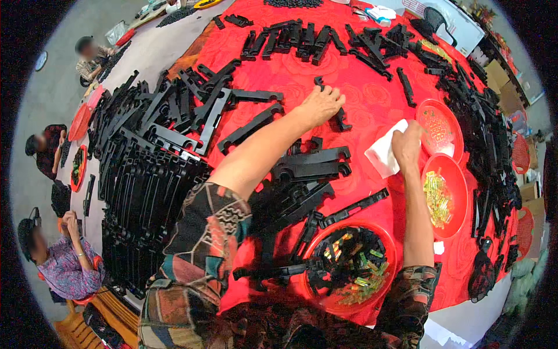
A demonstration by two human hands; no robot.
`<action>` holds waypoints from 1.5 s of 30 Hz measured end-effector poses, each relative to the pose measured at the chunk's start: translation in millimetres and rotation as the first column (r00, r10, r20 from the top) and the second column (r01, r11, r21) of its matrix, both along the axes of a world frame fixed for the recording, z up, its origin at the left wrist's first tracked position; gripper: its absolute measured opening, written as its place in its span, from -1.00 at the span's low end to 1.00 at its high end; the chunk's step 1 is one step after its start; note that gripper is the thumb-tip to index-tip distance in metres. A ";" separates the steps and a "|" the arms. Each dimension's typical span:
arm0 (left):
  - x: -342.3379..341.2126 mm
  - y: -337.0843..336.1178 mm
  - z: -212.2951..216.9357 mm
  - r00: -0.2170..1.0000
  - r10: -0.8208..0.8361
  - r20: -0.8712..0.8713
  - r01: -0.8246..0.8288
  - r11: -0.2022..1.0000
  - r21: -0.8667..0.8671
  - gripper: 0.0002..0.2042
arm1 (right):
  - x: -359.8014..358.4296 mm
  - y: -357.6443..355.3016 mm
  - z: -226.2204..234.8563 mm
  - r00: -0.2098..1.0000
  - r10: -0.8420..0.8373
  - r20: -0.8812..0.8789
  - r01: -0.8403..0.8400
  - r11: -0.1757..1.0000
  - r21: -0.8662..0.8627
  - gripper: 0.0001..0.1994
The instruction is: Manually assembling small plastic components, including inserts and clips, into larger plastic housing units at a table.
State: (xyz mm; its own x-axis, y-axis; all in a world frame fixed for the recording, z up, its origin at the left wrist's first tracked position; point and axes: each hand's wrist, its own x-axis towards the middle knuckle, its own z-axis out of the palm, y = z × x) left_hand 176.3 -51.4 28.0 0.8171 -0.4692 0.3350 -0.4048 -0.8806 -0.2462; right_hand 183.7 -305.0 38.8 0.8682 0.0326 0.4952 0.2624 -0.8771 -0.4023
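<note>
My left hand (324, 106) is stretched out over the red tablecloth, fingers curled over a slim black plastic part (342, 120) whose two ends show past the hand. My right hand (408, 144) is closed on a white cloth (383, 152), which may be paper; its loose corner hangs to the left. Just right of that hand are two red plastic bowls. The nearer bowl (459, 198) holds small yellow-green pieces (437, 200), and the farther bowl (443, 116) has a patterned bottom. Below my left forearm lies a pile of wider black parts (314, 166).
Black parts are stacked high on the left (145, 192) and heaped along the right edge (494, 174). A row of them (293, 41) lies at the back. A red basin (390, 244) near me holds black and green bits. Several people sit at the left.
</note>
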 end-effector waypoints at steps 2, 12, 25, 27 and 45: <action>20.1 -13.4 -21.2 0.997 -0.045 0.068 0.044 0.999 0.012 -0.65 | 1.3 17.5 -2.4 0.978 0.155 -0.141 -0.130 0.977 0.169 -0.82; 26.5 -0.4 -31.9 0.993 -0.060 -0.099 0.069 0.994 0.089 -0.83 | 30.0 63.0 -78.6 0.647 0.469 -0.601 0.219 0.641 0.736 -0.78; -72.0 22.6 32.1 0.768 -0.143 -0.625 -0.137 0.915 -0.378 -0.47 | 1.4 78.6 -80.2 0.971 -0.051 -0.232 0.050 0.999 -0.010 -0.76; -68.3 51.0 40.6 0.904 0.092 -0.417 -0.257 0.897 -0.360 -0.42 | -2.8 83.3 -82.2 0.968 -0.071 -0.240 0.062 0.997 -0.045 -0.78; -5.7 279.7 16.5 0.310 0.722 -0.618 -0.933 0.358 -0.050 -0.16 | -10.7 93.9 -83.8 0.994 -0.078 -0.075 0.057 0.968 -0.244 -0.85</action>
State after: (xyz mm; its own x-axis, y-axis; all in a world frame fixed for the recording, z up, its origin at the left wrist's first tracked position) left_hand 170.6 228.3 44.5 0.7530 0.6207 -0.2186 0.6501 -0.7531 0.1010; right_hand 173.1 -211.1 -45.0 0.9103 0.0821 0.4057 0.1737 -0.9654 -0.1944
